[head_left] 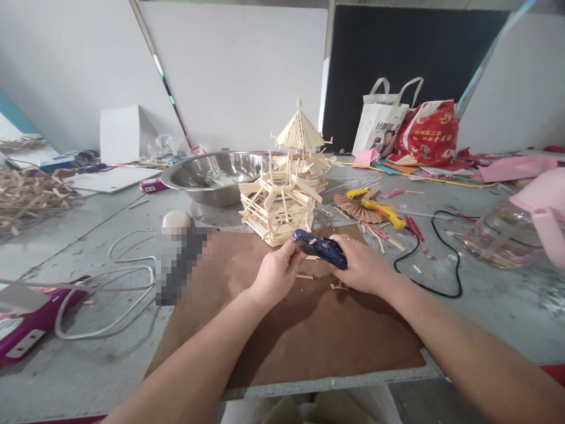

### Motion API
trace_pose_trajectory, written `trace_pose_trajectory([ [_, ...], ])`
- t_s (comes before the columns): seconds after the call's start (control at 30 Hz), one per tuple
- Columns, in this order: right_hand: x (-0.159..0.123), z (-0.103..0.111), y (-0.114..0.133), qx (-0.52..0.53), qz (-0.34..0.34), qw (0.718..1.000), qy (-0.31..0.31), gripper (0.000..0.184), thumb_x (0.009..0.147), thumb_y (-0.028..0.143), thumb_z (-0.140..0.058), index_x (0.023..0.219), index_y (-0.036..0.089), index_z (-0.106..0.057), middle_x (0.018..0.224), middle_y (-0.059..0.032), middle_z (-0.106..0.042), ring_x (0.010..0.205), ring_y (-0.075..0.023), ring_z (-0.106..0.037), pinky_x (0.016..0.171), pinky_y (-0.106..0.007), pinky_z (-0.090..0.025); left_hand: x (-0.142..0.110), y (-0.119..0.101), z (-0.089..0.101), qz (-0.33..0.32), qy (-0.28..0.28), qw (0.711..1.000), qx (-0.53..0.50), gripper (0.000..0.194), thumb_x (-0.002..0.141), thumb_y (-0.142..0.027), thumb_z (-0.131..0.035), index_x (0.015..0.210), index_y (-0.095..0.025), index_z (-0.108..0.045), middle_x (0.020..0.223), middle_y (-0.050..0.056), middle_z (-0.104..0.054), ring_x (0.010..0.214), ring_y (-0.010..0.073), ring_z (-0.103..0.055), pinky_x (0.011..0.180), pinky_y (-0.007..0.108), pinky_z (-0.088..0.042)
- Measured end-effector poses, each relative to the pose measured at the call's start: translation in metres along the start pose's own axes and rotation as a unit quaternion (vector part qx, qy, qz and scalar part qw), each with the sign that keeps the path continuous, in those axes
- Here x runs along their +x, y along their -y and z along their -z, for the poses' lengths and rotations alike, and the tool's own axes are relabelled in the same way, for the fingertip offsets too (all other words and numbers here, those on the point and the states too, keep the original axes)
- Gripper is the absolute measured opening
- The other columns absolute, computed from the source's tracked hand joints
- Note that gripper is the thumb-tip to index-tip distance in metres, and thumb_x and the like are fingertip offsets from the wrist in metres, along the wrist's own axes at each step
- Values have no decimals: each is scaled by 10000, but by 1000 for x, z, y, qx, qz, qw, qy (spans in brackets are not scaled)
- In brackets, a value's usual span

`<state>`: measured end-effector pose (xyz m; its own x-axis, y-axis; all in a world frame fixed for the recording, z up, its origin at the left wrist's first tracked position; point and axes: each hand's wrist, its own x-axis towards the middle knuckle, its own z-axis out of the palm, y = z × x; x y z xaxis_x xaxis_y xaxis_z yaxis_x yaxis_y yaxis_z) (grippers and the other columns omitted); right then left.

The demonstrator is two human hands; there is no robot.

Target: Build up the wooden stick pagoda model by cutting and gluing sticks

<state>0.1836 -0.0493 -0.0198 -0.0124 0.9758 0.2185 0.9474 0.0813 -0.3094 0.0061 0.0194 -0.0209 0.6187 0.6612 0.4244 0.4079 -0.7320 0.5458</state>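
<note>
My right hand (364, 265) grips a dark blue hand cutter (318, 246) over a brown board (304, 330). My left hand (277, 272) pinches a thin wooden stick (311, 257) at the cutter's jaws. Just beyond both hands stands a pagoda model (285, 191) built of pale wooden sticks, its base on the board's far edge. Small stick offcuts (338, 286) lie on the board by my right hand.
A steel bowl (212, 176) sits behind the model. A yellow glue gun (382, 211) with black cord (435, 259) lies at right, near a clear jug (503, 235) and pink object (547, 206). Bags (424, 132) stand at back. A stick pile (30, 197) lies left, white cable (115, 288) and a magenta tool (30, 324) nearer.
</note>
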Motion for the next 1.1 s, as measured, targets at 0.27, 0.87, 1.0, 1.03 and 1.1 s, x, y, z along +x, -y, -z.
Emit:
trace_pose_trajectory([
  [0.27, 3, 0, -5, 65, 65, 996, -12, 480, 650, 208, -511, 1111, 161, -385, 1059, -110, -510, 945, -225, -496, 762, -337, -374, 1, 4, 3, -85, -54, 989, 109, 240, 813, -220, -352, 910, -177, -567, 760, 34, -622, 684, 131, -548, 609, 211, -415],
  [0.87, 11, 11, -48, -80, -31, 996, -39, 522, 699, 343, -482, 1174, 150, -383, 1062, -131, -538, 974, -273, -480, 835, -417, -316, 8, 11, 16, 4, -63, 982, 178, 240, 828, -290, -365, 776, -188, -576, 621, 6, -560, 640, 123, -519, 559, 195, -366],
  [1.0, 16, 0, -79, -140, -118, 983, -17, 652, 675, 529, -473, 1174, 118, -391, 1131, -195, -490, 1047, -346, -430, 863, -528, -245, 7, 7, 9, -20, 27, 987, 159, 235, 831, -283, -358, 772, -186, -564, 680, 11, -592, 635, 119, -536, 563, 195, -368],
  [1.03, 17, -2, -81, -143, -125, 982, -9, 674, 661, 562, -471, 1157, 109, -408, 1139, -208, -481, 1060, -364, -413, 863, -559, -218, 6, 7, 7, -21, 46, 986, 161, 232, 832, -279, -355, 776, -187, -561, 687, 10, -598, 632, 121, -540, 557, 197, -366],
  [1.1, 17, -1, -77, -127, -112, 985, -25, 645, 664, 577, -462, 1107, 109, -448, 1147, -208, -473, 1073, -368, -395, 862, -563, -212, 5, 6, 3, -21, 66, 984, 165, 225, 834, -271, -347, 792, -191, -554, 707, 10, -607, 640, 128, -550, 554, 204, -363],
])
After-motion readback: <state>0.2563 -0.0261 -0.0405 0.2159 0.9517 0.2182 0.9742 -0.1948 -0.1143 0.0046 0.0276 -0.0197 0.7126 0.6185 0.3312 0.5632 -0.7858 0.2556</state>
